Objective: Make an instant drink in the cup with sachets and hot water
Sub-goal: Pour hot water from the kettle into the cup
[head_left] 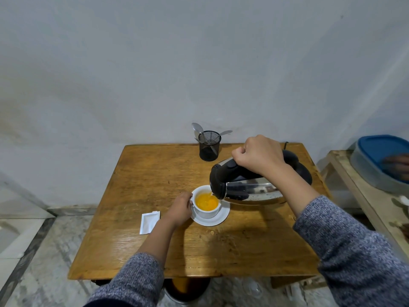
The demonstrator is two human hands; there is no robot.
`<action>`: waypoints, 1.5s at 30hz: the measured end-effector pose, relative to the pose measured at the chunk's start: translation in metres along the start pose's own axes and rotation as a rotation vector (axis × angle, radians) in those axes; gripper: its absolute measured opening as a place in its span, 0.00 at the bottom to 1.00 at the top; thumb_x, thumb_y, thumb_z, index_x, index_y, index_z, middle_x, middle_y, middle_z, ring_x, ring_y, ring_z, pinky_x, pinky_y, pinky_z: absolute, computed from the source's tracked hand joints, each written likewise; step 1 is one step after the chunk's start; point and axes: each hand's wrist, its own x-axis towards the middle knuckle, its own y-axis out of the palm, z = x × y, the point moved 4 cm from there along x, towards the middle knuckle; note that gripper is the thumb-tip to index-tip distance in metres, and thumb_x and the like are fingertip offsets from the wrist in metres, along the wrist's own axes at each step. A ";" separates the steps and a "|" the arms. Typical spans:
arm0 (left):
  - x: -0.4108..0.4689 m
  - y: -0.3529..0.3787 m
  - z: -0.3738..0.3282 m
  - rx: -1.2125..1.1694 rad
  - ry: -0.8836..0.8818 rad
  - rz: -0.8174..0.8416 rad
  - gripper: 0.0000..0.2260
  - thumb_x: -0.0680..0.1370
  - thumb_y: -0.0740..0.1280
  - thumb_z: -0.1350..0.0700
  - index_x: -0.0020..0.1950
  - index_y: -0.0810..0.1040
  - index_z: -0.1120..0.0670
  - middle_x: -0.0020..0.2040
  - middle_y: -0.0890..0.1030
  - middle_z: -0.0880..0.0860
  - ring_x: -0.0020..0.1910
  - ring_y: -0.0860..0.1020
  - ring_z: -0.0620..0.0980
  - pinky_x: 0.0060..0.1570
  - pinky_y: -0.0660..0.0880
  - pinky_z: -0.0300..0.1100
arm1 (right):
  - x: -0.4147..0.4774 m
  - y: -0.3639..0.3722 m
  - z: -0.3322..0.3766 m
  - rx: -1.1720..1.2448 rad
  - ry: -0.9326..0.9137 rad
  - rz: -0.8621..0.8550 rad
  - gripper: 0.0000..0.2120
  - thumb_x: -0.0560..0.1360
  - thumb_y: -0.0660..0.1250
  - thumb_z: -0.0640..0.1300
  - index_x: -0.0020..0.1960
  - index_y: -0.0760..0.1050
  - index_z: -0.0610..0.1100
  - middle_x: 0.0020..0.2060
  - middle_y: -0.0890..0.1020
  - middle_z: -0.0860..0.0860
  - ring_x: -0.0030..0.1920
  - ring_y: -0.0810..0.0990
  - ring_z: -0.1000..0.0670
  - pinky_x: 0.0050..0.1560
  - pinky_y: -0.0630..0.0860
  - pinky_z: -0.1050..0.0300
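A white cup point(207, 212) stands on a white saucer point(213, 220) near the middle of the wooden table point(155, 173). Orange liquid fills the cup partway. My left hand point(180, 209) grips the cup at its left side. My right hand point(259, 155) is closed around the black handle of a steel kettle point(250, 189). The kettle is tipped to the left with its spout over the cup, and a thin stream of water runs into the liquid. An opened white sachet point(148, 222) lies flat left of the saucer.
A black mesh holder point(209, 145) with spoons stands at the table's back edge by the wall. The kettle's black base point(299, 168) sits at the back right. A second wooden table on the right carries a blue-lidded container point(380, 160).
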 end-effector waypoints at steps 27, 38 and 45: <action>0.002 0.000 0.003 -0.005 0.004 -0.009 0.12 0.78 0.60 0.59 0.61 0.72 0.56 0.60 0.76 0.58 0.56 0.74 0.53 0.55 0.71 0.45 | -0.002 0.001 0.005 -0.014 -0.036 0.003 0.20 0.72 0.58 0.47 0.23 0.61 0.44 0.21 0.64 0.50 0.23 0.62 0.51 0.27 0.56 0.60; 0.003 0.001 0.004 -0.008 -0.002 -0.010 0.12 0.78 0.60 0.59 0.61 0.72 0.56 0.60 0.75 0.58 0.55 0.74 0.52 0.54 0.71 0.44 | -0.002 0.003 -0.001 0.006 -0.015 -0.002 0.19 0.72 0.58 0.48 0.24 0.62 0.44 0.21 0.65 0.50 0.23 0.63 0.50 0.27 0.57 0.60; 0.004 0.002 0.004 0.002 -0.002 -0.018 0.12 0.78 0.59 0.59 0.61 0.72 0.55 0.61 0.75 0.58 0.57 0.73 0.53 0.55 0.71 0.45 | -0.008 0.002 -0.009 0.013 0.004 0.010 0.20 0.72 0.59 0.48 0.23 0.62 0.44 0.21 0.65 0.51 0.23 0.63 0.51 0.27 0.58 0.60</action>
